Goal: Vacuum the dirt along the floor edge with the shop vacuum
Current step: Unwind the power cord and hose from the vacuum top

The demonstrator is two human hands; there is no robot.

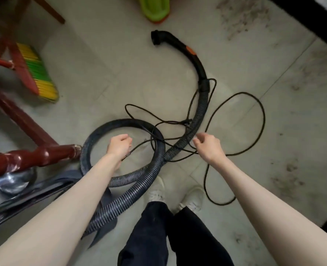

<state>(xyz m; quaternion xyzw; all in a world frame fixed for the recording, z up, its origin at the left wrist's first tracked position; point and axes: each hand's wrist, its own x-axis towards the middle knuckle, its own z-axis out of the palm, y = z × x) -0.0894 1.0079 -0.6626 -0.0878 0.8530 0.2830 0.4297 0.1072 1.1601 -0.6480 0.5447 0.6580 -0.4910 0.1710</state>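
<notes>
1. Pale floor tiles (139, 77) fill the view, with dark dirt (243, 16) scattered at the upper right beside a black edge strip (312, 25), and more smudges along the right side.
2. Red-brown wooden furniture legs (24, 120) stand at the left, with a red broom (38, 73) with yellow and green bristles near them.
3. A ribbed grey vacuum hose (197, 120) loops across the floor centre; its black handle end with an orange mark (178, 43) lies well short of the dirt.
4. A thin black power cord (262, 112) tangles over the hose in loose loops.
5. The left hand (118, 146) has its fingers curled round the cord.
6. The right hand (208, 144) pinches another stretch of cord.
7. White shoes (193, 198) and dark trousers show below.
</notes>
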